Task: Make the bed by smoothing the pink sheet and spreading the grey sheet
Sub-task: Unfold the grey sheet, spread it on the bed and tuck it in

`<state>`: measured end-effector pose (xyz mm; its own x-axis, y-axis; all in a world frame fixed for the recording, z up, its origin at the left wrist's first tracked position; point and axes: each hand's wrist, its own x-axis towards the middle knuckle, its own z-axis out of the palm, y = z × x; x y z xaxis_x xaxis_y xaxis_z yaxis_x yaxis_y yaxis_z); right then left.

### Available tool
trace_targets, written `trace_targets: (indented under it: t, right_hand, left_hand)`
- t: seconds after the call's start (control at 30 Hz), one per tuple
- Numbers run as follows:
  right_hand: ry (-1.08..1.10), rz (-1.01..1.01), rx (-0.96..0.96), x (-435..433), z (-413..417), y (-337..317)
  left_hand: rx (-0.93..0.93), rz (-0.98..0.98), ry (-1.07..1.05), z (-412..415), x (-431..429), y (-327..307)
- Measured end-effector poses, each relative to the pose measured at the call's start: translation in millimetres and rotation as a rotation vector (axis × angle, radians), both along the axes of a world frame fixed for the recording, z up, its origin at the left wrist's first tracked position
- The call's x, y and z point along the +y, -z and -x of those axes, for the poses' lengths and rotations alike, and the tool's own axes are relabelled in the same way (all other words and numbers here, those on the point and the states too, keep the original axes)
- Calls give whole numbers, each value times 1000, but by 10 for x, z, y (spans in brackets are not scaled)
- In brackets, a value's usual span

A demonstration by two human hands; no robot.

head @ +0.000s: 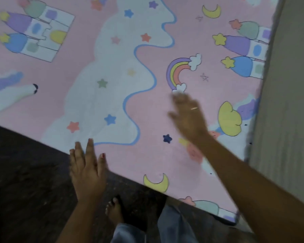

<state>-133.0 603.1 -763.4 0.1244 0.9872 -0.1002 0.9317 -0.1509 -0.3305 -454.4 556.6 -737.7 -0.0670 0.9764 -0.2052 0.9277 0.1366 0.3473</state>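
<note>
Dark floor (pixel 25 163) below pink sheet (pixel 153 113), near edge diagonal to lower right; left hand (pixel 88 171), right hand (pixel 189 116): fingers (pixel 90 146) straight, empty.

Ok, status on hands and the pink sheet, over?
Left hand open at near edge of pink sheet. Right hand open, blurred, over it. Grey sheet not in view.
</note>
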Motion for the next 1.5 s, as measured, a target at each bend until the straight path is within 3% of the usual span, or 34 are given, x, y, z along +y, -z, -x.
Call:
trace_targets:
  t: [0.1,0.2,0.3,0.47,0.6,0.7,0.77,0.87,1.0,1.1,1.17,1.33,1.5]
  right_hand:
    - [370,140,-180,-37,-562,-13]
    - [447,168,-188,68,-239,-20]
    - [277,121,-196,278,719,55]
    - [18,76,-44,360,2290,-52]
    - [-265,109,-86,246,2761,-163]
    - [-426,72,62,84,2681,-337]
    - [-318,35,103,-109,2388,-422]
    - [111,51,97,-622,1563,-494]
    - [656,229,-159,-1532,424,-508]
    - [837,343,-174,-1933,307,-415]
    - [913,308,-167,-1844,576,-292]
    - [772,167,-216,-1137,1585,-114]
    - [325,140,-108,-559,2651,-132]
  left_hand:
    - [-45,1,27,120,-2,29]
    - [-98,9,39,219,9,61]
    - [-166,17,7,327,39,83]
    - [-261,7,-64,624,214,46]
    - [-290,-19,-81,834,404,-86]
    - [-280,17,5,803,469,-229]
    - [-244,22,92,708,468,-289]
    - [-185,33,322,448,380,-312]
    - [-116,58,623,132,169,-255]
    - [-63,103,687,67,106,-151]
    - [-34,94,677,131,119,-62]
    - [0,46,647,377,257,51]
    - [43,68,487,734,481,-13]
